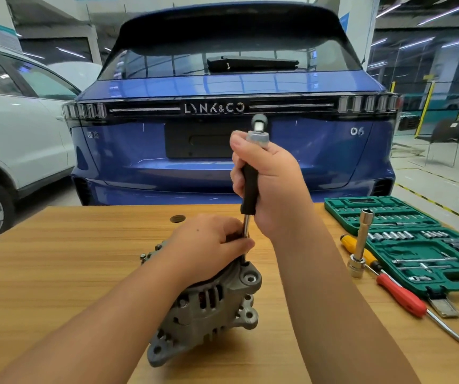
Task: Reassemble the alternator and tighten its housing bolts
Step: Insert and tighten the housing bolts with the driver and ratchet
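Note:
A grey cast alternator lies on the wooden table in front of me. My left hand rests on top of its housing, and its fingers pinch the thin metal shaft of a driver tool just above the housing. My right hand grips that tool's black handle, which stands nearly upright. A silver ratchet head tops the handle above my fist. The tool's tip and the bolt under it are hidden by my left fingers.
An open green socket set case sits at the right of the table. Beside it lie a long socket extension, a yellow-handled screwdriver and a red-handled screwdriver. A blue car stands just beyond the table, and a white car stands at the left.

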